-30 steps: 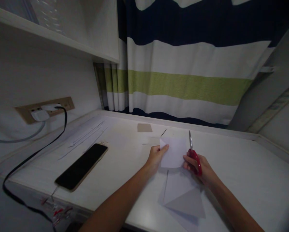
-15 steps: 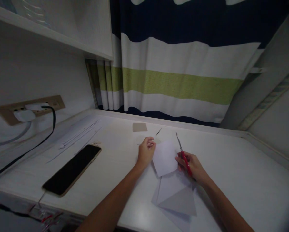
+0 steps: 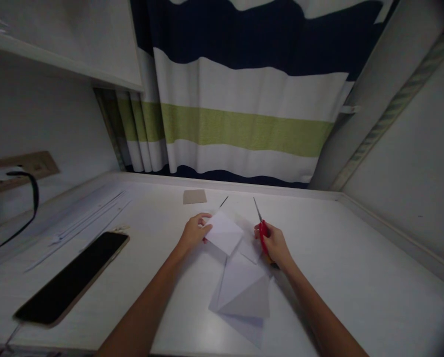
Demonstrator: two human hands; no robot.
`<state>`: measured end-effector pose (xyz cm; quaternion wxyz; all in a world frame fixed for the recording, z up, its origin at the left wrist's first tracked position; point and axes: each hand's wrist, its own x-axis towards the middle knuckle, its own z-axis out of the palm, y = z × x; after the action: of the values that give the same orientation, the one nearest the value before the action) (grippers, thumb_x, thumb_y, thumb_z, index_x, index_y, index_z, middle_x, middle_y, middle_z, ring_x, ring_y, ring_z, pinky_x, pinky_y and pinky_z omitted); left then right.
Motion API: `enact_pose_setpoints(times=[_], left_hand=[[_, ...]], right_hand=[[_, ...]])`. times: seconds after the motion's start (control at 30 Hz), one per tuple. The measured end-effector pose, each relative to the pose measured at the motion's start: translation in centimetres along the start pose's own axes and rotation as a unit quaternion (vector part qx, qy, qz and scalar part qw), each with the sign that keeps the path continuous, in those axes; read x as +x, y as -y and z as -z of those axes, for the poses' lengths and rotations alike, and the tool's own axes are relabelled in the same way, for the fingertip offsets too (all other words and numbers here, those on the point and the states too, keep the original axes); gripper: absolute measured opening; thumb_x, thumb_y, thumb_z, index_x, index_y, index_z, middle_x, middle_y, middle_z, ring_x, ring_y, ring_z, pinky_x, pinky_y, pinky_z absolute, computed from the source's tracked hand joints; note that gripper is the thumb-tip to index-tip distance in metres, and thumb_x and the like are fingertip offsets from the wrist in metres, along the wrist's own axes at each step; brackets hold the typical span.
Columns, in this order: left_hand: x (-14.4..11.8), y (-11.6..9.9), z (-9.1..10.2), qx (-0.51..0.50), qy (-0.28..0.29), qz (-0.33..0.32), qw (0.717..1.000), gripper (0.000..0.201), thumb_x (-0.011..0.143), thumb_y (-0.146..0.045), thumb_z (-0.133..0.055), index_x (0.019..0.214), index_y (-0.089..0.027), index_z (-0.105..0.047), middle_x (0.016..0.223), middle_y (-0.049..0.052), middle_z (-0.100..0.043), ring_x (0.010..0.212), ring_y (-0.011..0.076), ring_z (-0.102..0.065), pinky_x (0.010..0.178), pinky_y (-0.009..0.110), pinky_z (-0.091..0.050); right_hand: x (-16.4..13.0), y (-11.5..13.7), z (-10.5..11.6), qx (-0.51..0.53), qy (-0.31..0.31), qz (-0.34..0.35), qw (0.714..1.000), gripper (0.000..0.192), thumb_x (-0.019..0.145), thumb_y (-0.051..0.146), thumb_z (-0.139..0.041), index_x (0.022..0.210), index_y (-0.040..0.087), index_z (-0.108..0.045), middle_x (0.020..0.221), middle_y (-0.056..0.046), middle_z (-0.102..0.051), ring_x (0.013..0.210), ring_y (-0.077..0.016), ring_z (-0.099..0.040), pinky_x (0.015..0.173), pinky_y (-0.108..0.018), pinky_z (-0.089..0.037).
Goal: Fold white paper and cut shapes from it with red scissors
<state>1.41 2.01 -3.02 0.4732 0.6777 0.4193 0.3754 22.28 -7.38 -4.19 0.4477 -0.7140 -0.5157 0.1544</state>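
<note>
Pinched at its left corner, a creased white piece of paper is in my left hand. Red-handled scissors rest in my right hand, their blades pointing away from me; whether the blades are apart I cannot make out. A smaller white paper piece lies just left of my right fingers. Below both hands, several folded white and grey paper sheets overlap on the white desk.
A black phone with a cable lies on the left. Behind it are long paper strips. A beige square card and a thin dark stick lie near the back. A striped curtain hangs behind the desk.
The view has swung to the right. The paper in my left hand has turned and come away from my right fingers, and a smaller piece now shows beside it. My right hand keeps the scissors.
</note>
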Motion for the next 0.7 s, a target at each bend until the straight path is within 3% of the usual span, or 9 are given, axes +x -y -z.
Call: enact_pose_setpoints(times=[0.23,0.5,0.7], left_hand=[[-0.2,0.0,0.9,0.106,-0.029,-0.046,0.993,0.030,0.064,-0.025,-0.049,0.093,-0.020,-0.057,0.058,-0.006,-0.046,0.031,0.0043,-0.040,0.041,0.020,-0.035],[0.4,0.4,0.6,0.144,-0.062,-0.099,0.983,0.022,0.059,-0.015,-0.044,0.069,-0.018,-0.063,0.074,0.003,-0.058,0.064,0.0139,-0.053,0.063,0.024,-0.041],[0.2,-0.8,0.6,0.117,-0.092,-0.164,0.975,0.023,0.063,-0.020,-0.046,0.079,-0.015,-0.062,0.087,0.006,-0.054,0.076,0.0152,-0.054,0.068,0.026,-0.043]], right_hand=[[0.7,-1.1,2.4,-0.101,-0.078,-0.033,0.991,0.026,0.065,0.026,-0.049,0.086,0.014,-0.059,0.081,-0.010,-0.063,0.073,-0.0201,-0.057,0.063,-0.026,-0.041],[1.4,-2.1,3.8,-0.225,-0.086,-0.085,0.967,0.036,0.069,0.029,-0.047,0.098,0.010,-0.056,0.090,-0.014,-0.061,0.080,-0.0228,-0.056,0.066,-0.028,-0.039],[1.5,-3.2,3.9,-0.281,-0.066,-0.108,0.951,0.025,0.070,0.026,-0.047,0.089,0.012,-0.058,0.085,-0.012,-0.062,0.080,-0.0213,-0.057,0.065,-0.026,-0.038]])
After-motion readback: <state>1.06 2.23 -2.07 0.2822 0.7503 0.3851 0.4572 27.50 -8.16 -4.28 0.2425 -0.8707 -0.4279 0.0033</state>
